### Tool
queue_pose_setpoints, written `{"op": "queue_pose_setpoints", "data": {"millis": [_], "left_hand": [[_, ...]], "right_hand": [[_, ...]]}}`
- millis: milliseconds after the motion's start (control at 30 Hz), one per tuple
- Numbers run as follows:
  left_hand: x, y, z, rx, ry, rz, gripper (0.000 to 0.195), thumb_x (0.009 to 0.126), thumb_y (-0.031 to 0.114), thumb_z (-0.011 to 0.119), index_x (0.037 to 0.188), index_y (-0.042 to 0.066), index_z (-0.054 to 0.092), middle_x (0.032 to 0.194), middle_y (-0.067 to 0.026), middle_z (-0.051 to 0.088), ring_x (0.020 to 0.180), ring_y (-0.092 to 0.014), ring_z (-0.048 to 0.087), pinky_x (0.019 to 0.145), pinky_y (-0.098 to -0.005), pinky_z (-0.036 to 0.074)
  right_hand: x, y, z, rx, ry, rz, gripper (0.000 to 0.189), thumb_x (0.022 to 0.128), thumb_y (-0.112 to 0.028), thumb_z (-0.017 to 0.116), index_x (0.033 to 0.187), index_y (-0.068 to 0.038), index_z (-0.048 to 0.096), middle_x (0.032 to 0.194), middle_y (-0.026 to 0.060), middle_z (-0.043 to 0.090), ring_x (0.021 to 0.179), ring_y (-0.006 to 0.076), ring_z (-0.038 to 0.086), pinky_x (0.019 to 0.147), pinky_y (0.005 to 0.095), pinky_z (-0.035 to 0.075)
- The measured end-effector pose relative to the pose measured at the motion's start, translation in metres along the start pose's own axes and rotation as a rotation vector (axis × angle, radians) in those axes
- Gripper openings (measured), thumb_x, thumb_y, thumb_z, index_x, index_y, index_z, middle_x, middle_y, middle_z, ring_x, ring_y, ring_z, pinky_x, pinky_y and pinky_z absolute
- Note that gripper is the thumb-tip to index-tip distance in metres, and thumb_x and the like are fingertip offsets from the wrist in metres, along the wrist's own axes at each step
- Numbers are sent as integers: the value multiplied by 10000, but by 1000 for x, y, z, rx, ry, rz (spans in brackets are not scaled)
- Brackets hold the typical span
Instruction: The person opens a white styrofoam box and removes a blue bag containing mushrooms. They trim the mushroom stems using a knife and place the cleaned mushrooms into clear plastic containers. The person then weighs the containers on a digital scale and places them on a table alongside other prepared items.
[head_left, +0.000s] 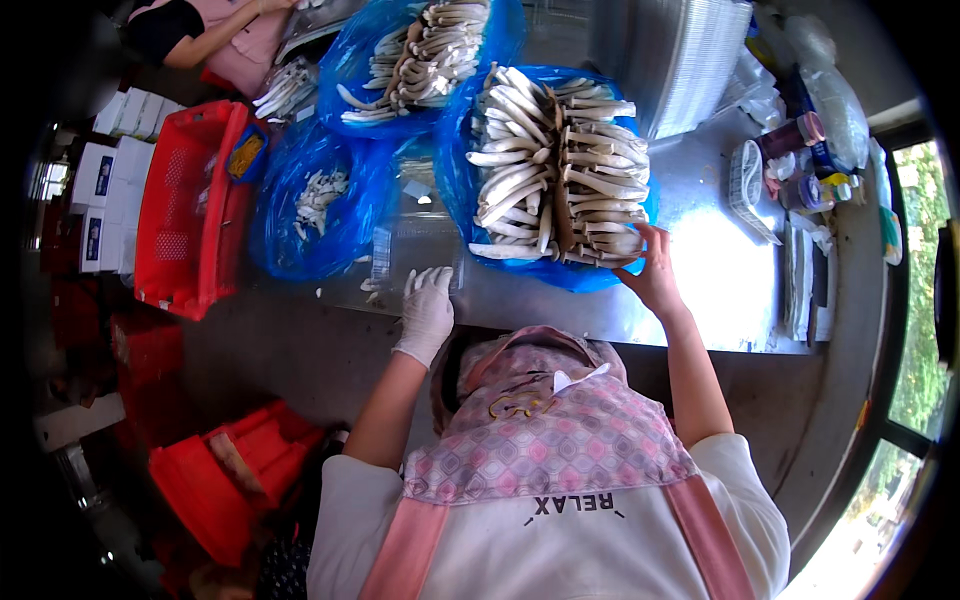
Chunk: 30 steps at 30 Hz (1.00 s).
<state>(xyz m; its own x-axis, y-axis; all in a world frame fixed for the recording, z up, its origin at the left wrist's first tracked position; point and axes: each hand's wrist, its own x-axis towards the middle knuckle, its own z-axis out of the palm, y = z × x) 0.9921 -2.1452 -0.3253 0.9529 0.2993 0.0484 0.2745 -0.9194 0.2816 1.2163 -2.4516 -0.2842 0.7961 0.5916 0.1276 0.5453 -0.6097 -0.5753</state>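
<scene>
My right hand (654, 274), bare, has its thumb and fingers around the ends of long white mushrooms (606, 238) at the near right corner of a pile. That pile fills an open blue plastic bag (457, 180), in two rows with a brown strip (561, 180) between them. My left hand (427, 311) wears a white glove and lies at the near edge of a clear plastic tray (416, 247); whether it grips the tray cannot be made out. A small white piece (417, 189) lies at the tray's far end.
More mushrooms fill a second blue bag (352, 67) behind. Another blue bag (266, 210) holds small pieces. A red crate (176, 225) stands left. Stacked clear trays (690, 67) rise at the back right of the metal table (720, 292). A co-worker's arm (217, 37) shows far left.
</scene>
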Motion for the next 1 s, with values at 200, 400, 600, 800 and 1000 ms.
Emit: {"op": "queue_pose_setpoints", "data": {"millis": [200, 400, 600, 800, 1000], "left_hand": [[-1, 27, -40, -134, 68, 291, 453, 695, 17, 552, 1144, 10, 490, 1247, -193, 478, 1154, -362, 460, 1022, -484, 340], [22, 66, -55, -333, 4, 451, 340, 724, -4, 572, 1063, 19, 580, 1149, -175, 556, 1018, -356, 546, 887, -425, 458], [39, 125, -29, -568, -74, 465, 197, 779, 8, 565, 972, 34, 592, 1044, -153, 601, 959, -343, 571, 855, -409, 466], [38, 167, 2, -773, -219, 302, 206, 816, 49, 561, 1018, 23, 596, 1011, -152, 605, 886, -318, 592, 794, -389, 483], [31, 158, 12, -747, -378, 256, 216, 836, 103, 545, 1023, 7, 594, 970, -183, 611, 834, -351, 604, 736, -407, 490]], "right_hand": [[12, 8, -2, 59, -62, -36, 734, 613, -41, 790, 1234, -43, 398, 1230, 182, 404, 1144, 370, 469, 948, 406, 455], [13, 0, -9, -29, -57, -73, 695, 617, -56, 757, 1227, -46, 422, 1186, 175, 447, 1114, 377, 475, 937, 413, 446], [9, -2, -7, 55, -78, -117, 644, 601, -28, 713, 1189, -25, 449, 1172, 191, 439, 1106, 392, 464, 946, 443, 433], [0, 0, -5, -25, -18, -252, 654, 561, -19, 720, 1160, -13, 458, 1198, 181, 481, 1106, 379, 489, 949, 423, 433], [-24, 5, -2, 119, 115, -339, 676, 562, 1, 759, 1162, -26, 448, 1209, 177, 483, 1104, 364, 511, 935, 413, 450]]}}
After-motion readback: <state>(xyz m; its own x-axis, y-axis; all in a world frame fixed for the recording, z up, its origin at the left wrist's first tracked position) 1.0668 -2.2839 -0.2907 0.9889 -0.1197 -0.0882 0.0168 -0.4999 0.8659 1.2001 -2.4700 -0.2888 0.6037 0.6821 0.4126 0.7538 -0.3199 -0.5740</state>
